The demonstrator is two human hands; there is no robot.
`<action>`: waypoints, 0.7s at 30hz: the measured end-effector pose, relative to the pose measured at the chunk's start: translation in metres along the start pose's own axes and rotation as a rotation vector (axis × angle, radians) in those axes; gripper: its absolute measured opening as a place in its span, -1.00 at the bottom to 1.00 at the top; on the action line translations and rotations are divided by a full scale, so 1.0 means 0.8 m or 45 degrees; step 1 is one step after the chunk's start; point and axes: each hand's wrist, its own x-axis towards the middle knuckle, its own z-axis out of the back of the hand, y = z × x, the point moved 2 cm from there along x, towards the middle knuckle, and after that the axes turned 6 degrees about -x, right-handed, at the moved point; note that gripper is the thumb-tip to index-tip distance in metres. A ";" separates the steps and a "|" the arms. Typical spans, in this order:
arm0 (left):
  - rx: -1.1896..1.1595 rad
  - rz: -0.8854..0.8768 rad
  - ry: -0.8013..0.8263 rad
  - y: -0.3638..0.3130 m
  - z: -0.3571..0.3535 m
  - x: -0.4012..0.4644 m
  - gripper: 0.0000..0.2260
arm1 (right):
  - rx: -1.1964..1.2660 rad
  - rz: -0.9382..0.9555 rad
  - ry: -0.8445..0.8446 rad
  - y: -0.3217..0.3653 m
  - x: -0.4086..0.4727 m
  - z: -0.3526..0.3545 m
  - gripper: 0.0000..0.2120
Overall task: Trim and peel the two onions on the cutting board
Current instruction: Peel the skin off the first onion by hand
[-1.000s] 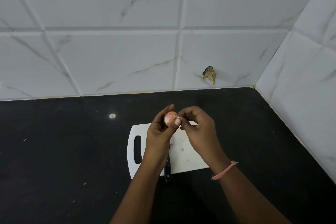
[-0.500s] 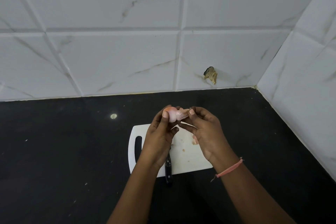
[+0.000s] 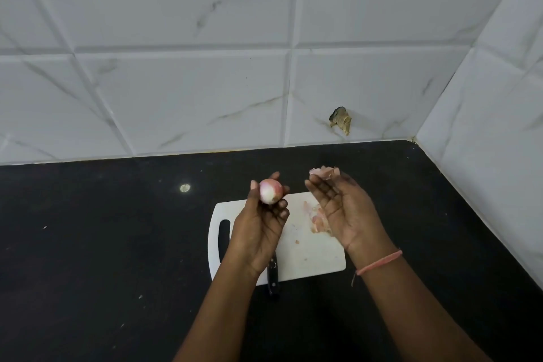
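A: Near to far, what's there?
B: One knife [image 3: 272, 276], one board [image 3: 308, 261], one skin pile [image 3: 316, 219] on it.
A: Onions?
B: Only one onion [image 3: 271, 191] shows, gripped in the left hand [image 3: 260, 223] fingertips above the board.
A: The right hand [image 3: 348, 209]?
B: Half open, fingertips pinching one peel [image 3: 324, 172].
A: Versus half a second ago?
B: The hands were together at the onion; now they are apart, peel torn free.

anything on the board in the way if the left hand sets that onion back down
Mostly clear. The onion sits in the left hand above the cutting board; only peel scraps lie at its right side and a knife at the near edge.
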 end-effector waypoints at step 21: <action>0.623 -0.280 0.099 -0.003 -0.003 -0.009 -0.64 | -1.400 0.787 0.220 -0.008 -0.036 -0.012 -0.79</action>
